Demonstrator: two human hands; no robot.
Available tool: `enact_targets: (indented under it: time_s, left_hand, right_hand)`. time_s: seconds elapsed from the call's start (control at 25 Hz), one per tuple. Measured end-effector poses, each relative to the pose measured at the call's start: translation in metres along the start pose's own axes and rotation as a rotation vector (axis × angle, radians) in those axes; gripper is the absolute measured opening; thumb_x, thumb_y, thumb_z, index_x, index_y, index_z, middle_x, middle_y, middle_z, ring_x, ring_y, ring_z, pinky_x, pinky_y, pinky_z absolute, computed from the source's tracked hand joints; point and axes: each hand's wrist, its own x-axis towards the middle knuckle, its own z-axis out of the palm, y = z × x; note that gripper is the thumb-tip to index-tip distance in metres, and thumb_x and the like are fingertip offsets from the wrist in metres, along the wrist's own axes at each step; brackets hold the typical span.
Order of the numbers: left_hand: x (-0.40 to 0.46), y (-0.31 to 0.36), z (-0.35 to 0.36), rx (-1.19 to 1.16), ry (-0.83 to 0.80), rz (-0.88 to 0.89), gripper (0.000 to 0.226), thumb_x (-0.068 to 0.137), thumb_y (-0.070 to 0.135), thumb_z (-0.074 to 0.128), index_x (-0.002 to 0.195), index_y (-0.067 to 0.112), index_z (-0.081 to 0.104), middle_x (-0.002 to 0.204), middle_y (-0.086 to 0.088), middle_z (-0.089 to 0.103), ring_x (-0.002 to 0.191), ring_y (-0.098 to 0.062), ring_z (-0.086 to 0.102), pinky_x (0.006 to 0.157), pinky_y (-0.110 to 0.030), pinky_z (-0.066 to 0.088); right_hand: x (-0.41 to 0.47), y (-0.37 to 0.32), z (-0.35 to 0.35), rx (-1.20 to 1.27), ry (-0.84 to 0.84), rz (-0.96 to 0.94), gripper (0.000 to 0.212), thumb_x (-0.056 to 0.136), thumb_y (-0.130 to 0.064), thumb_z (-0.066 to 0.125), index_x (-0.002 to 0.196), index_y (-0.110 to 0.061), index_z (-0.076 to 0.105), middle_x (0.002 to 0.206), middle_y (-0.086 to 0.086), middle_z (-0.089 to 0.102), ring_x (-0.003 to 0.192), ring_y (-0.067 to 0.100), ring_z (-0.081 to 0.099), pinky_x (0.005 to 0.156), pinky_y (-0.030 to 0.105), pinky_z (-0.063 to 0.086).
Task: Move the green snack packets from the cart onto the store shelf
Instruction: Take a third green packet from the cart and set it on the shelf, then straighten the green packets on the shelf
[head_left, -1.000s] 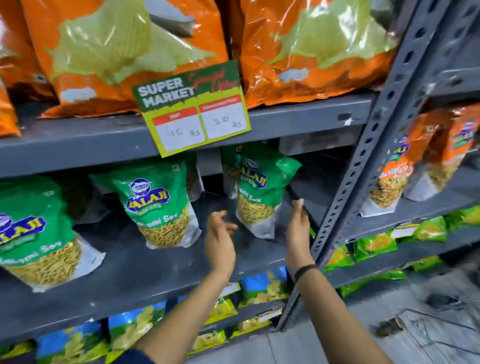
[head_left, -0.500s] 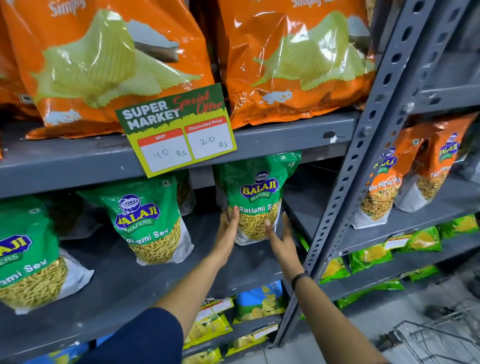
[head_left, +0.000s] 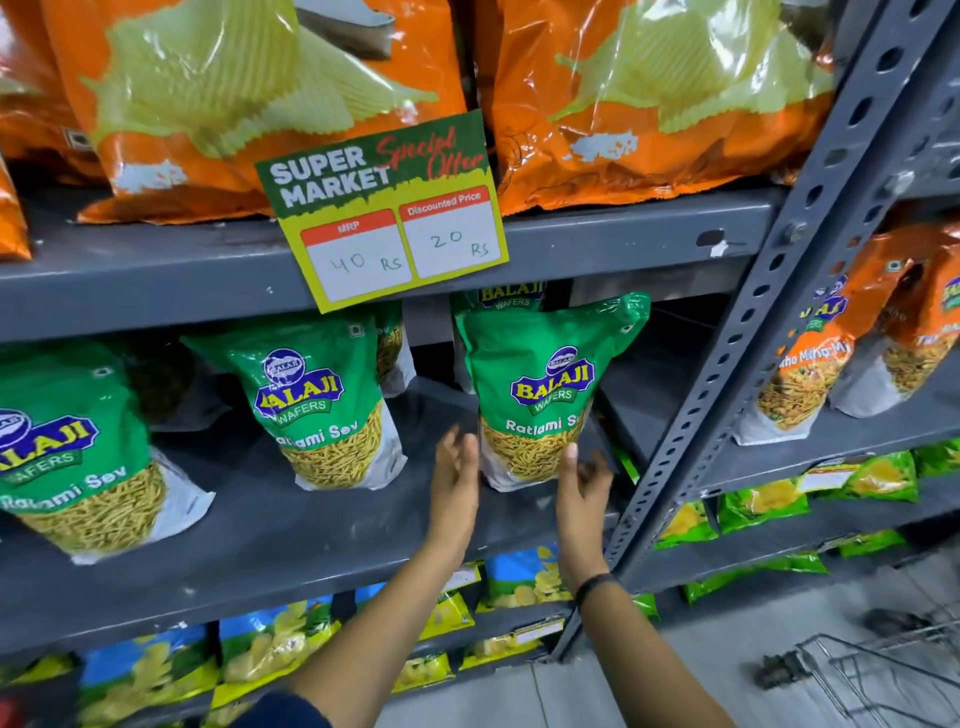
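Observation:
A green Balaji Ratlami Sev packet (head_left: 545, 384) stands upright on the grey middle shelf (head_left: 311, 530), right of centre. My left hand (head_left: 454, 478) is at its lower left corner and my right hand (head_left: 582, 488) at its lower right. Both have fingers spread and rest beside the packet's base, touching or nearly touching it. Two more green packets (head_left: 317, 405) (head_left: 78, 447) stand further left on the same shelf. Another green packet (head_left: 511, 296) peeks out behind. The wire cart (head_left: 883, 670) shows at the bottom right corner.
Large orange chip bags (head_left: 649, 104) fill the shelf above, with a price card (head_left: 384, 213) hanging from its edge. A perforated grey upright (head_left: 727, 395) stands just right of my hands. Orange Balaji packets (head_left: 810, 364) sit on the neighbouring rack; blue and yellow packets (head_left: 260, 654) lie below.
The packet now stands facing front and closer to the shelf's front. My hands have slid down from its sides to its base and loosened, fingers spread.

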Motion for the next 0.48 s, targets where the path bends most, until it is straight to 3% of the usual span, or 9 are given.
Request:
enact_targets:
  time_s: [0.08, 0.16, 0.24, 0.32, 0.4, 0.48]
  left_hand:
    - [-0.009, -0.015, -0.027, -0.035, 0.398, 0.054, 0.031, 0.095, 0.018, 0.043, 0.121, 0.001, 0.045, 0.113, -0.01, 0.056, 0.109, -0.027, 0.053, 0.076, -0.002, 0.04]
    - [-0.009, -0.025, -0.07, -0.086, 0.783, 0.043, 0.038, 0.09, 0.018, 0.043, 0.115, -0.01, 0.044, 0.112, -0.035, 0.056, 0.103, -0.045, 0.054, 0.084, -0.032, 0.047]
    - [0.007, -0.026, -0.114, -0.077, 0.968, 0.004, 0.046, 0.09, 0.026, 0.046, 0.12, -0.009, 0.044, 0.121, -0.035, 0.052, 0.109, -0.044, 0.052, 0.091, -0.041, 0.041]
    - [0.033, -0.017, -0.149, -0.057, 0.91, 0.004, 0.051, 0.092, 0.035, 0.045, 0.126, -0.003, 0.042, 0.134, -0.026, 0.047, 0.121, -0.033, 0.047, 0.103, -0.038, 0.036]
    - [0.058, -0.008, -0.169, -0.129, 0.637, 0.006, 0.054, 0.093, 0.046, 0.037, 0.132, 0.009, 0.04, 0.146, -0.014, 0.038, 0.128, -0.018, 0.039, 0.112, -0.031, 0.024]
    - [0.07, 0.004, -0.173, -0.156, 0.33, -0.033, 0.055, 0.09, 0.059, 0.023, 0.13, 0.028, 0.044, 0.147, -0.003, 0.038, 0.132, -0.015, 0.037, 0.117, -0.04, 0.022]
  right_hand:
    - [-0.027, 0.014, 0.004, -0.028, 0.142, -0.056, 0.035, 0.089, -0.04, 0.048, 0.108, -0.01, 0.052, 0.103, 0.008, 0.061, 0.097, 0.022, 0.056, 0.083, 0.02, 0.045]
    - [-0.054, 0.026, 0.021, -0.101, -0.055, -0.116, 0.026, 0.084, -0.044, 0.052, 0.092, -0.02, 0.057, 0.09, -0.001, 0.065, 0.086, 0.015, 0.059, 0.072, 0.01, 0.044]
    - [-0.061, 0.033, 0.047, -0.174, -0.366, -0.101, 0.02, 0.083, -0.039, 0.06, 0.1, -0.028, 0.057, 0.102, -0.004, 0.064, 0.094, 0.004, 0.06, 0.077, 0.011, 0.046]
    - [-0.047, 0.03, 0.078, -0.289, -0.622, -0.093, 0.055, 0.078, -0.035, 0.069, 0.126, -0.026, 0.045, 0.127, -0.007, 0.049, 0.118, 0.001, 0.047, 0.096, 0.017, 0.041]
    - [-0.028, 0.022, 0.113, -0.423, -0.763, -0.074, 0.09, 0.07, -0.036, 0.076, 0.142, -0.021, 0.025, 0.139, -0.004, 0.033, 0.132, 0.008, 0.031, 0.109, 0.028, 0.032]
    - [-0.012, 0.015, 0.138, -0.504, -0.836, -0.081, 0.102, 0.066, -0.032, 0.081, 0.144, -0.017, 0.017, 0.149, 0.002, 0.029, 0.139, 0.019, 0.026, 0.115, 0.039, 0.03]
